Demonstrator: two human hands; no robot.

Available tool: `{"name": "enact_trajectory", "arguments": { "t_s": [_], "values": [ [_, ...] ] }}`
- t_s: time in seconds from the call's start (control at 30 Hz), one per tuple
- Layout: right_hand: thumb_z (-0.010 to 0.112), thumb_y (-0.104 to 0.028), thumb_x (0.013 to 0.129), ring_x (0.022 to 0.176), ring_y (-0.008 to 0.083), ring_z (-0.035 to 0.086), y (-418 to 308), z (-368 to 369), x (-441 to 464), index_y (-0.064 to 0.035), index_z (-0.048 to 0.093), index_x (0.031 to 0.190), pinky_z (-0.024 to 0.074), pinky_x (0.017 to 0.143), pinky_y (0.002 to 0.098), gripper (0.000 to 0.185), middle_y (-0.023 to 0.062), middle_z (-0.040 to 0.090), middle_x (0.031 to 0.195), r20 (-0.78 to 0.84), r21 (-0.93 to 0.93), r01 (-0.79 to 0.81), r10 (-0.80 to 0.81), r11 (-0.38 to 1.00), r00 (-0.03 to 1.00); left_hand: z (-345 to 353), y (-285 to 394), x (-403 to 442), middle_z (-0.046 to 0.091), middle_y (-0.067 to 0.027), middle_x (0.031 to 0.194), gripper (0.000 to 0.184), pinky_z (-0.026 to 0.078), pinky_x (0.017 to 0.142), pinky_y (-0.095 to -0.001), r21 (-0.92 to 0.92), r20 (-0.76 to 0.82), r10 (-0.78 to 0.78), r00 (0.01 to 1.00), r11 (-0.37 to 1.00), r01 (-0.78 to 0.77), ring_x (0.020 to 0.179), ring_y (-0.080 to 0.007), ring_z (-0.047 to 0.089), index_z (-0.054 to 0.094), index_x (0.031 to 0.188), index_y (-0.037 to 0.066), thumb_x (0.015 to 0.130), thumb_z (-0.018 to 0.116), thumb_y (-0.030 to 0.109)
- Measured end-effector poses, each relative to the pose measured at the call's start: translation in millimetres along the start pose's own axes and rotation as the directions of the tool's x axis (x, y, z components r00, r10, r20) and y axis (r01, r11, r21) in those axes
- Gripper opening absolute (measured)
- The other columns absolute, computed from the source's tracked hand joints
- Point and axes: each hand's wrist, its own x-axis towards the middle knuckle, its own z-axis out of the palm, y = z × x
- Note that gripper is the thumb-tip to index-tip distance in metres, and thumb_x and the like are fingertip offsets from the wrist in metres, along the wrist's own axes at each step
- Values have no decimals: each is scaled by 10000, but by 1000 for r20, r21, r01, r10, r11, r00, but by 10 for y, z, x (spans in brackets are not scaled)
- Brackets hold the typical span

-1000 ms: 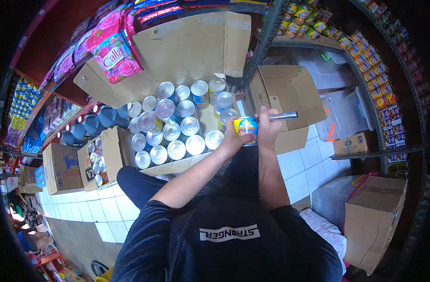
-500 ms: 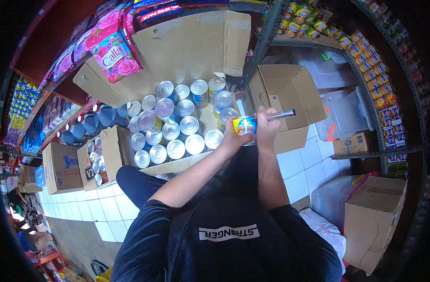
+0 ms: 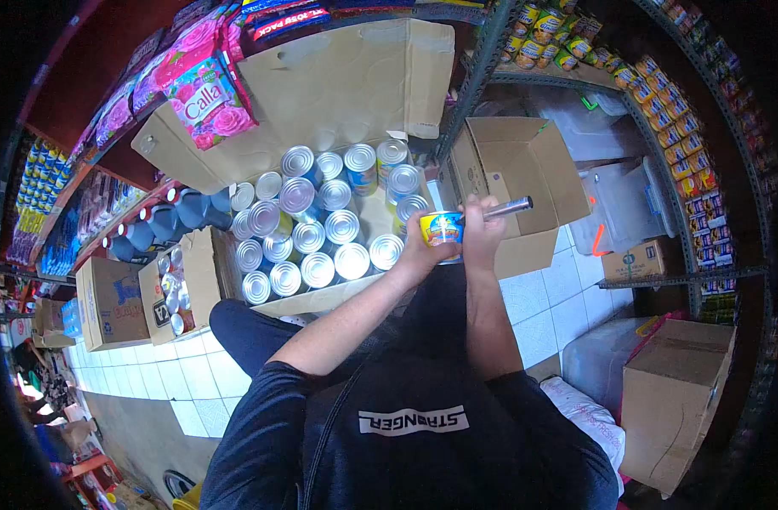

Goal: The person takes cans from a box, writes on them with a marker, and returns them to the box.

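My left hand (image 3: 419,257) is wrapped round a small tin can (image 3: 441,226) with a yellow and blue label, held in front of my chest. My right hand (image 3: 481,238) is closed on a shiny, dark silver stick (image 3: 513,206), whose end sticks out to the right. The stick's other end is hidden by my fingers, beside the can. Just beyond my left hand is a big open carton (image 3: 308,302) holding many upright cans with silver lids, among them a can (image 3: 387,252) at the near right corner.
An open cardboard box (image 3: 533,170) stands on the right, near clear plastic bins (image 3: 623,208). Shelves with canned goods (image 3: 661,119) rise at the right. Pink Calla packs (image 3: 206,102) hang over the carton's flap. A smaller carton with cans (image 3: 204,285) sits at left. A closed box (image 3: 670,408) is at lower right.
Both hands keep almost the same place and grip. The can and the stick have tilted or shifted only slightly.
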Motion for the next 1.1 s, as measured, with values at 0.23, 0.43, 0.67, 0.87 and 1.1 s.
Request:
{"name": "enact_trajectory", "arguments": {
  "t_s": [0.23,0.43,0.67,0.87,1.1],
  "values": [
    [569,-115,860,555,67,447,-136,50,21,-104,409,667,519,610,277,251,-18,412,583,-88,197,-112,132,974,987,2,-49,19,441,-132,1120,883,465,863,-317,38,-10,15,1000,999,-14,1022,-209,508,148,1317,52,678,757,56],
    [565,-89,874,590,88,522,-8,38,43,-77,430,693,439,575,234,226,38,533,629,-59,126,-40,47,991,997,25,9,-17,439,-132,1119,864,472,844,-305,-22,-34,-15,999,1000,15,1017,-197,504,188,1287,35,660,780,91],
    [557,-80,875,593,92,526,-50,62,42,-77,419,697,437,574,239,226,28,512,626,-77,184,-67,83,981,994,27,-16,-3,435,-130,1128,893,469,859,-315,-47,-23,-5,1000,999,4,1028,-206,506,151,1308,39,666,772,63],
    [557,-75,871,595,87,521,-12,46,47,-78,418,690,432,574,235,228,26,514,627,-42,173,-64,72,983,997,11,-53,10,440,-126,1111,875,473,843,-304,-16,-38,17,999,1000,-18,1013,-198,508,183,1290,33,659,787,92],
    [563,-71,854,582,69,494,-35,44,36,-88,415,653,405,559,224,251,9,515,608,-98,314,-127,165,941,981,-5,-73,29,439,-126,1123,894,464,864,-311,15,-13,46,999,999,-45,1024,-202,506,159,1308,34,668,780,97]
  ]
}}
